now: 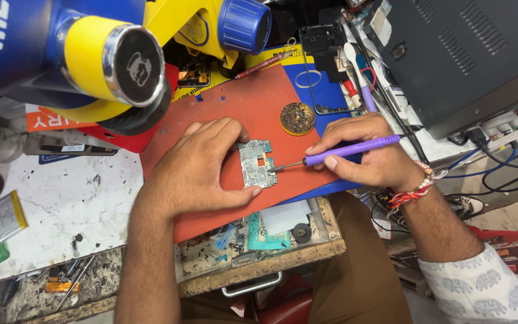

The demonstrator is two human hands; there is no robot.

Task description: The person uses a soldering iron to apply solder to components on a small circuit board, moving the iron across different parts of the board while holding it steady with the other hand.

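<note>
Red silicone mat (223,114) carries the work in the head view, the only one. On it lies a small circuit board (255,163), pinched by the left hand (196,165): thumb tip at the board's lower edge, forefinger curled on its upper edge, the other fingers tucked together behind. The right hand (370,153) holds a purple-handled iron (343,151) like a pen, thumb below and forefinger above pressed against the handle, its metal tip touching the board's right side, just beside a notch.

Risk, as I judge it: the tip sits very near the left thumb and forefinger, so a slip along the board could reach skin. The board is clamped only by two fingertips, so a sideways push from the tip could pivot or skid it across the mat. The iron's cord, if it has one, runs out behind the right wrist among cables (499,162) and could tug the handle.

Room: beyond the left fingers the mat is open up to a brass wool pad (297,117), which lies just above the gap between the hands. A phone frame (325,66) and tools lie farther up, past the right fingertips. The microscope (109,54) hangs over the space above the left knuckles, limiting lift there. Below the thumbs the mat's edge meets the bench lip (259,264).
</note>
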